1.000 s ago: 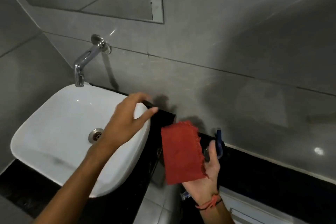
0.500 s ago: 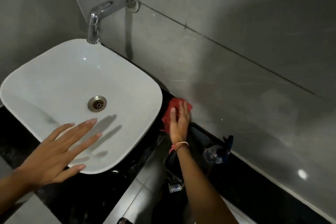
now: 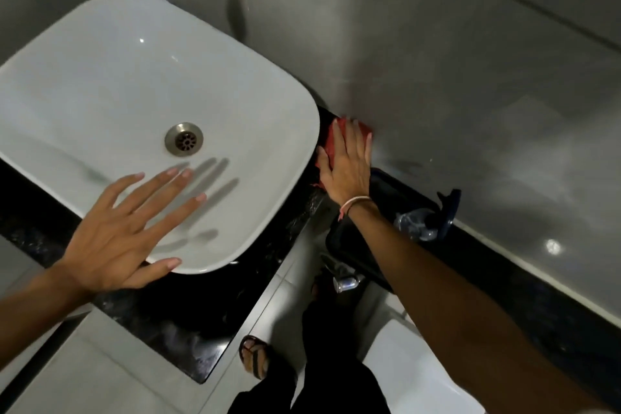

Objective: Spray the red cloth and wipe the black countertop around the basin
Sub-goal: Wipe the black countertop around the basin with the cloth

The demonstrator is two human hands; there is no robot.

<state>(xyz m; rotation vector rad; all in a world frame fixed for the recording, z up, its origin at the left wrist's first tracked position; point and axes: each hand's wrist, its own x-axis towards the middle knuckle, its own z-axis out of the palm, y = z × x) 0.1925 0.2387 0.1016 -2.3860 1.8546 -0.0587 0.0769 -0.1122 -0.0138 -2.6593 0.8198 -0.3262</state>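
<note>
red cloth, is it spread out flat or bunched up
Bunched up: the red cloth shows as a crumpled wad around the flat right hand pressing it onto the countertop.

Dim, motion-blurred, wide-angle warp; wall glare

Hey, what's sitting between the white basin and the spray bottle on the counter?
In the head view, the right hand pressing the red cloth onto the black countertop lies between the basin and the spray bottle.

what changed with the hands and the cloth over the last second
The right hand brought the red cloth down from mid-air and now presses it flat on the black countertop beside the basin. The left hand drew back from the basin's far rim to hover open over its front. The spray bottle stays on the ledge.
</note>
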